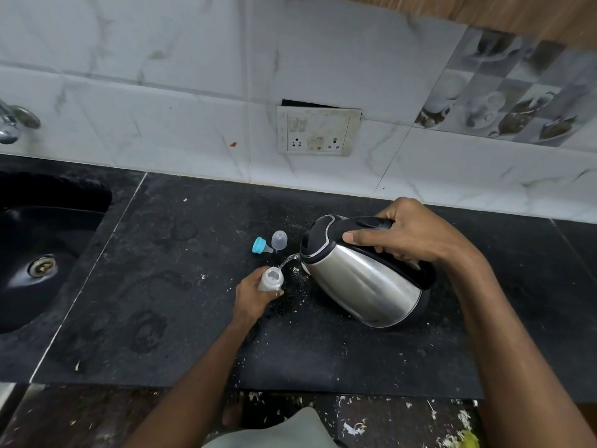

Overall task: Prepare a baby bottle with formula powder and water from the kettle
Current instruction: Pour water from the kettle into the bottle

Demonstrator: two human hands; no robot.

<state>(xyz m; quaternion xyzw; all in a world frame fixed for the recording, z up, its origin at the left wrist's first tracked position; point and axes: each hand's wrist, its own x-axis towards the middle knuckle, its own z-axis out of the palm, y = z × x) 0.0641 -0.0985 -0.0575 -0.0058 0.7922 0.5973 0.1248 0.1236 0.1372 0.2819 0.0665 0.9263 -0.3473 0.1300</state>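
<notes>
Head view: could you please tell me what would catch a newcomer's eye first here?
The steel kettle, tilted in the right hand at centre-right, pours a thin stream into the small baby bottle that the left hand grips on the black counter. Just behind lie a blue-ringed teat and a clear cap.

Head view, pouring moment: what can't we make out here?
- Fill level in the small translucent baby bottle: too small, and the left hand wraps its lower part.
- Water left in the steel kettle with black lid: opaque wall; right hand covers the handle.
- Chrome tap: cut off by the left edge.
</notes>
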